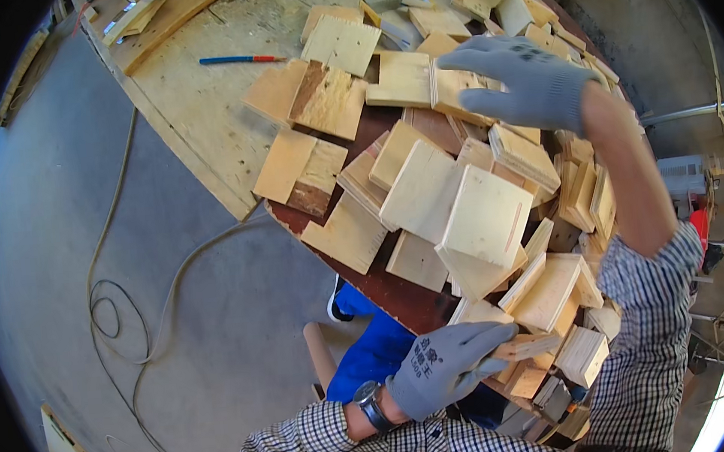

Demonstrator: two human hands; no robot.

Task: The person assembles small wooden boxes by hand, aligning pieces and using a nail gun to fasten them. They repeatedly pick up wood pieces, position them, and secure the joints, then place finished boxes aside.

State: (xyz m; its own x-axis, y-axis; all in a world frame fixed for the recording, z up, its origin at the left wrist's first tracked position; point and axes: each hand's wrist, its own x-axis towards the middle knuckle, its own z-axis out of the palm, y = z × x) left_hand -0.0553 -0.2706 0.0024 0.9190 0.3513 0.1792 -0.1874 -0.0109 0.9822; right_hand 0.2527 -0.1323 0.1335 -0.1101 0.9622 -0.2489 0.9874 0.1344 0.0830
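Note:
My left hand, in a grey glove with a watch at the wrist, is low at the near edge of a heaped pile of wood offcuts. Its fingers and thumb close on a small plywood block. Farther off, my right hand, also gloved in grey, reaches across the pile with fingers and thumb apart. It hovers over or lightly touches a pale wooden block; which of the two cannot be made out. Pale square plywood blocks lie stacked and tilted between the hands.
The pile rests on a dark red-brown board, beside a worn wooden tabletop. A blue-and-red pen-like tool and long wooden strips lie there. A cable loops over the grey floor. A blue-trousered leg shows below the board.

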